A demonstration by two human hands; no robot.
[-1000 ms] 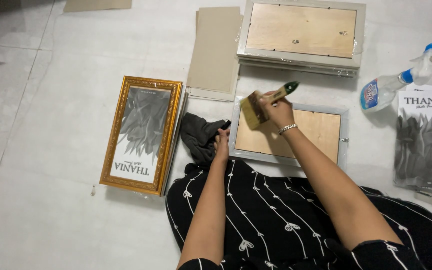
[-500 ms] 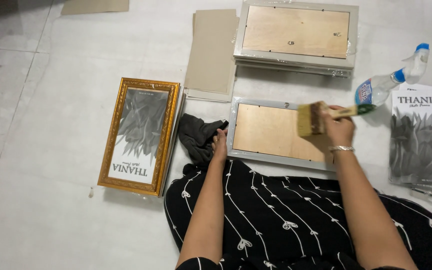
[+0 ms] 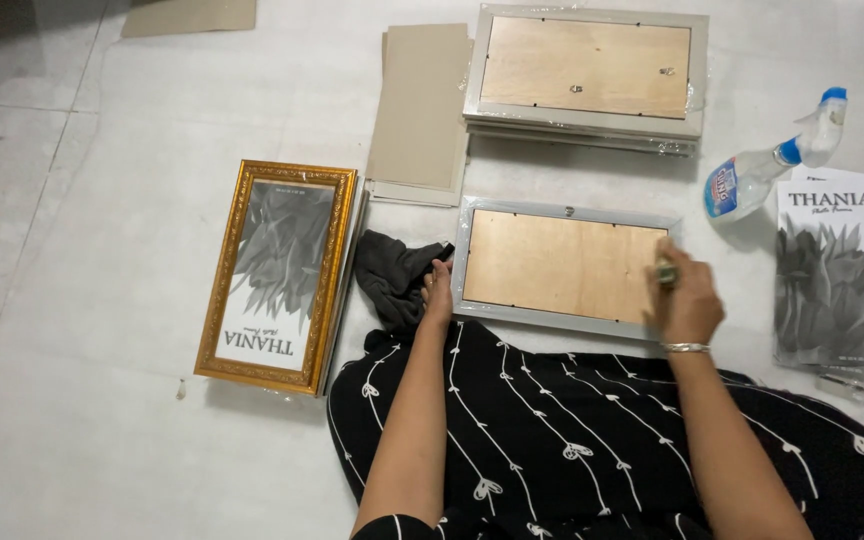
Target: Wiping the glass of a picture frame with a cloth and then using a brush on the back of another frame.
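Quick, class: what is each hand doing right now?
Left hand: resting on the silver frame edge beside the dark cloth, holding nothing visible.
Right hand: closed on the brush handle.

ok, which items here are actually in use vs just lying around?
In use:
- silver frame, face down, steadied by the left hand
- brush, mostly hidden in the right hand

Lying about:
- dark cloth
- gold frame
- stack of silver frames
- cardboard sheets
- spray bottle
- leaf prints
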